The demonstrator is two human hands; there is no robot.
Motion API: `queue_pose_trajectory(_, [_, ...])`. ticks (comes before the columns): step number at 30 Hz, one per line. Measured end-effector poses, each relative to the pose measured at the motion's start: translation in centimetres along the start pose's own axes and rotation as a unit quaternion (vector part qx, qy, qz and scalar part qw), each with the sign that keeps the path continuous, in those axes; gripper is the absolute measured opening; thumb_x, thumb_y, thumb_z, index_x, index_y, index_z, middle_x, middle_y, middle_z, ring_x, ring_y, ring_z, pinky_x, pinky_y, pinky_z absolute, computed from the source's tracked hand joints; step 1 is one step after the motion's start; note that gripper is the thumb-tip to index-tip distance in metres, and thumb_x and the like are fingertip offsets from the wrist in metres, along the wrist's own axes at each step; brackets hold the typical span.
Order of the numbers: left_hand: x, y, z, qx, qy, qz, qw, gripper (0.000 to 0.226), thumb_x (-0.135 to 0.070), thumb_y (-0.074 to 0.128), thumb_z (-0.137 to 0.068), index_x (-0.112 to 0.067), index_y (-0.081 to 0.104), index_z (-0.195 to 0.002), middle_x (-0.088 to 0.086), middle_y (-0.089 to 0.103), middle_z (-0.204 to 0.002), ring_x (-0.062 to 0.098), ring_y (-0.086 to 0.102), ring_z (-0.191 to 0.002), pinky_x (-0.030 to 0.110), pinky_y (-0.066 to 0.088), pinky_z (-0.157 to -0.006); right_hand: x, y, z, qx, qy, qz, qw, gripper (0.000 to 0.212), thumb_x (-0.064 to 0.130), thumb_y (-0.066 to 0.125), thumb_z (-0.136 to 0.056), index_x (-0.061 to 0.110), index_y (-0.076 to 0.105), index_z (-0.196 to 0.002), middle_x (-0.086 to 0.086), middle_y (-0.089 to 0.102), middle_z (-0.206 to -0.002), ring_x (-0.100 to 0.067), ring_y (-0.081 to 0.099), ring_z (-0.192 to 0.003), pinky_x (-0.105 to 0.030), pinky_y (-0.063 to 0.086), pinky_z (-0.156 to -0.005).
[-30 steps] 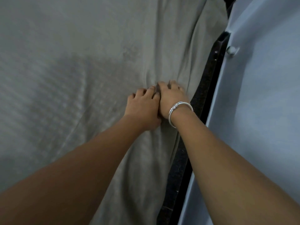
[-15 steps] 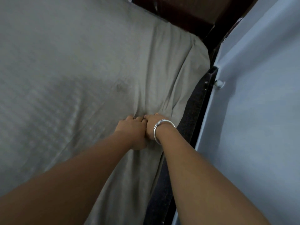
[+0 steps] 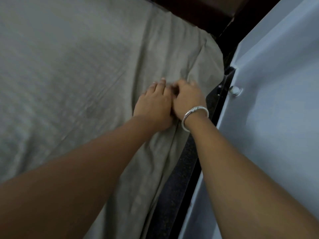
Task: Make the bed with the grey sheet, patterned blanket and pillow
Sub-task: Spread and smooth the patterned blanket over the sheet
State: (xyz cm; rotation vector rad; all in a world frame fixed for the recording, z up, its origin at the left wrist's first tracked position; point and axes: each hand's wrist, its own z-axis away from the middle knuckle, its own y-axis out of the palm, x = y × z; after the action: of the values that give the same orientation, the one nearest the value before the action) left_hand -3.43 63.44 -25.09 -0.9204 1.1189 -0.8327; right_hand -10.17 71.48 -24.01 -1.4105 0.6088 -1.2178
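Observation:
The grey sheet (image 3: 86, 69) covers the mattress and shows creases near its right edge. My left hand (image 3: 155, 104) lies flat on the sheet with its fingers stretched forward, pressing the cloth. My right hand (image 3: 188, 99), with a silver bangle on the wrist, touches the left one and rests on the sheet close to the mattress edge, fingers slightly bent; motion blur hides the fingertips. Folds radiate from both hands toward the far right corner (image 3: 212, 49) of the mattress. No patterned blanket or pillow is in view.
A dark bed frame rail (image 3: 183, 169) runs along the right side of the mattress. A pale blue wall (image 3: 276, 118) with a small round knob (image 3: 234, 90) stands right beside it. A dark wooden headboard (image 3: 198, 7) closes the far end.
Both hands have slid together along the sheet toward the far right corner, and the left hand's fingers now show stretched out. The view has shifted to show more of the headboard.

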Motion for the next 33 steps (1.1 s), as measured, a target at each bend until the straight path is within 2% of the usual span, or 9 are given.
queue_pose_trajectory(7, [-0.1,0.9,-3.3,-0.041,0.009,-0.057,0.997,0.066,-0.045,0.031,-0.078,-0.008,0.046,-0.131,0.016,0.036,-0.146,0.039,0.039,-0.125,0.045,0.037,-0.098,-2.0,-0.3,-3.5,-0.072,0.031,0.034,0.996,0.039,0.016,0.046,-0.088,0.023,0.050,-0.126,-0.010,0.038,-0.132,-0.032,0.039,-0.116,-0.041,0.040,-0.092])
queue_pose_trajectory(12, [-2.3,1.8,-3.8,-0.108,0.042,-0.089,0.989,0.049,-0.045,0.054,-0.063,-0.010,0.061,-0.095,0.015,0.060,-0.098,0.035,0.056,-0.081,0.038,0.040,-0.067,-3.4,0.2,-3.5,-0.113,0.131,-0.005,0.985,0.045,0.026,0.051,-0.090,0.031,0.041,-0.133,-0.014,0.024,-0.142,-0.033,0.034,-0.118,-0.040,0.040,-0.092])
queue_pose_trajectory(15, [-3.3,2.3,-3.9,-0.131,0.067,-0.110,0.983,0.046,-0.051,0.053,-0.064,-0.011,0.058,-0.084,0.011,0.059,-0.081,0.029,0.053,-0.067,0.032,0.027,-0.060,-4.4,0.3,-3.9,-0.085,0.198,-0.154,0.964,0.057,0.033,0.056,-0.089,0.038,0.030,-0.139,-0.016,0.027,-0.142,-0.029,0.042,-0.113,-0.034,0.041,-0.088])
queue_pose_trajectory(17, [-4.1,2.4,-3.8,-0.082,0.075,-0.121,0.986,0.047,-0.055,0.056,-0.070,-0.012,0.056,-0.089,0.010,0.060,-0.089,0.030,0.055,-0.076,0.033,0.025,-0.063,-5.2,0.5,-4.2,-0.066,0.212,-0.254,0.941,0.054,0.033,0.048,-0.094,0.031,0.026,-0.143,-0.016,0.045,-0.132,-0.028,0.054,-0.104,-0.028,0.039,-0.079])
queue_pose_trajectory(20, [-5.1,3.0,-3.3,-0.003,0.089,-0.152,0.984,0.048,-0.056,0.053,-0.080,-0.015,0.052,-0.106,0.007,0.056,-0.110,0.030,0.053,-0.099,0.033,0.027,-0.069,-6.1,0.7,-4.5,-0.054,0.268,-0.278,0.921,0.042,0.034,0.039,-0.099,0.013,0.041,-0.135,-0.013,0.057,-0.125,-0.029,0.055,-0.110,-0.022,0.033,-0.071])
queue_pose_trajectory(22, [-5.8,2.9,-3.1,0.015,0.081,-0.168,0.982,0.044,-0.049,0.056,-0.084,-0.016,0.052,-0.112,0.006,0.055,-0.114,0.028,0.054,-0.102,0.032,0.031,-0.068,-6.4,0.7,-4.7,-0.055,0.273,-0.265,0.923,0.035,0.035,0.042,-0.098,0.008,0.058,-0.111,-0.014,0.061,-0.117,-0.029,0.057,-0.106,-0.022,0.031,-0.066])
queue_pose_trajectory(25, [-6.6,2.6,-3.5,0.044,0.070,-0.176,0.981,0.023,-0.020,0.050,-0.091,-0.017,0.058,-0.113,0.006,0.060,-0.113,0.029,0.060,-0.101,0.032,0.037,-0.066,-6.6,0.1,-4.8,-0.072,0.238,-0.209,0.946,0.030,0.029,0.048,-0.096,0.011,0.055,-0.073,-0.015,0.063,-0.096,-0.031,0.061,-0.094,-0.025,0.031,-0.063])
queue_pose_trajectory(29, [-8.0,2.4,-3.6,0.091,0.102,-0.172,0.976,0.023,-0.012,0.046,-0.091,-0.018,0.064,-0.105,0.003,0.064,-0.109,0.030,0.062,-0.099,0.033,0.039,-0.066,-8.5,-0.4,-4.0,-0.082,0.250,-0.160,0.951,0.024,0.021,0.047,-0.094,0.004,0.063,-0.098,-0.016,0.064,-0.106,-0.031,0.060,-0.099,-0.022,0.031,-0.065])
queue_pose_trajectory(33, [-9.5,3.7,-2.8,0.141,0.159,-0.175,0.961,0.025,-0.013,0.042,-0.094,-0.017,0.062,-0.107,0.003,0.065,-0.109,0.028,0.062,-0.100,0.032,0.038,-0.068,-10.4,0.2,-2.6,-0.073,0.265,-0.126,0.953,0.023,0.022,0.047,-0.094,0.003,0.060,-0.097,-0.016,0.064,-0.104,-0.032,0.059,-0.097,-0.024,0.031,-0.065])
